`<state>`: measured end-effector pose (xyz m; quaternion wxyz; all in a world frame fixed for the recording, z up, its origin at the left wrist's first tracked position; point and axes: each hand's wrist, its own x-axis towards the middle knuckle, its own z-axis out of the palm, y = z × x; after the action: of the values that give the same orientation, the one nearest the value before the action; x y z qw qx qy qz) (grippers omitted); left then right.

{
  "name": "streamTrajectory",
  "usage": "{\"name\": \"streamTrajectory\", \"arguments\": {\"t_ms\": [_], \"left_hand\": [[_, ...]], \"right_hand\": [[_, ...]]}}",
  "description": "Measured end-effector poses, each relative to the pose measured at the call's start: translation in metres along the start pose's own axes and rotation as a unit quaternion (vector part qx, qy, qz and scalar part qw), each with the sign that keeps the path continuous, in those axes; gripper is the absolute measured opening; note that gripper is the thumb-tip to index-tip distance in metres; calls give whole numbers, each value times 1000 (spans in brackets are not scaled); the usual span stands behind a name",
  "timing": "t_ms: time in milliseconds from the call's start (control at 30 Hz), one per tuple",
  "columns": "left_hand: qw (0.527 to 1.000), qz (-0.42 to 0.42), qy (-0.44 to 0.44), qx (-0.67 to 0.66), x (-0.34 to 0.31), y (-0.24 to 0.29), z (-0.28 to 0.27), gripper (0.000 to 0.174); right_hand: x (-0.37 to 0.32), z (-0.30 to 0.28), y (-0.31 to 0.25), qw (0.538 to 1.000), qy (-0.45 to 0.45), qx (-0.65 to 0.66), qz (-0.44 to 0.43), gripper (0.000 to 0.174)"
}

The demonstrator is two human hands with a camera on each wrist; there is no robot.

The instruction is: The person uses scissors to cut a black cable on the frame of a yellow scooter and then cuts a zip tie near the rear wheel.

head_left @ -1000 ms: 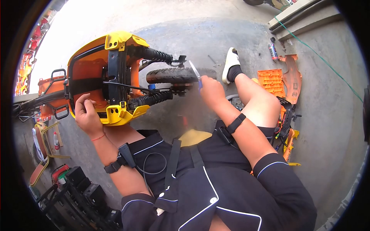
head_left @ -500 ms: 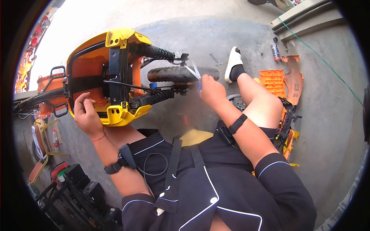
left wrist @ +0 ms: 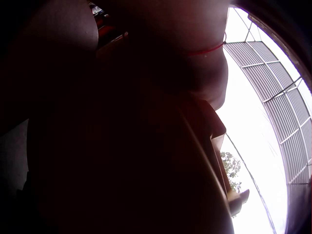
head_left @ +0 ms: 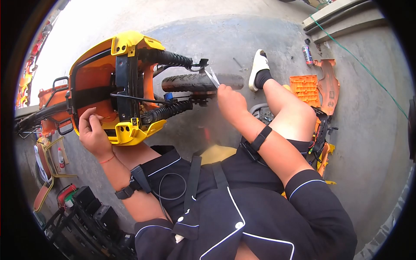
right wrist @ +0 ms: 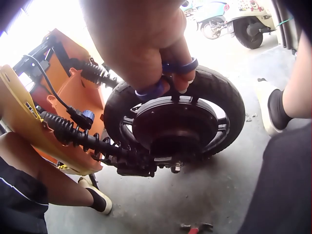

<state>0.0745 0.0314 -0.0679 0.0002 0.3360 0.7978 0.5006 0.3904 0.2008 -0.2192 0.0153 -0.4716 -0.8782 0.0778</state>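
My right hand (head_left: 232,104) holds a pair of scissors (head_left: 211,78), blades spread apart and pointing up beside the wheel. In the right wrist view, fingers sit through the blue scissor handles (right wrist: 152,91), overlapping the tyre (right wrist: 229,90). An electric scooter lies with its yellow-and-orange body (head_left: 130,130) toward my left, its black tyre (head_left: 173,84) between two spring shock absorbers (head_left: 173,112). At the yellow panel's near edge is my left hand (head_left: 96,136), fingers loosely bent with nothing visible in them. The left wrist view is mostly dark.
Orange plastic parts (head_left: 304,90) and a spray can (head_left: 307,56) lie on the floor to the right. Black battery-like boxes (head_left: 84,199), a chair (head_left: 45,160) and a small bottle (head_left: 60,158) stand lower left. A red-handled tool (right wrist: 195,229) lies below the wheel.
The scissor blades went from nearly together to spread wide, then narrowed somewhat. The right hand shifted slightly left; the left hand stays at the yellow panel.
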Motion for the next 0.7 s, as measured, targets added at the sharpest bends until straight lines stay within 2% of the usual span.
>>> {"name": "streamTrajectory", "arguments": {"t_ms": [200, 267, 300, 367, 700], "left_hand": [[1000, 0, 1, 7, -1, -1, 0, 19], [1000, 1, 1, 4, 0, -1, 0, 20], [1000, 0, 2, 2, 0, -1, 1, 20], [1000, -3, 7, 2, -1, -1, 0, 20], [1000, 6, 7, 5, 0, -2, 0, 20]], "right_hand": [[5, -4, 7, 999, -27, 17, 11, 10], [8, -4, 20, 987, -43, 149, 33, 15], [8, -9, 21, 987, -42, 149, 32, 15], [9, -19, 21, 967, 68, 238, 67, 21], [-2, -14, 14, 981, -25, 178, 76, 22]]}}
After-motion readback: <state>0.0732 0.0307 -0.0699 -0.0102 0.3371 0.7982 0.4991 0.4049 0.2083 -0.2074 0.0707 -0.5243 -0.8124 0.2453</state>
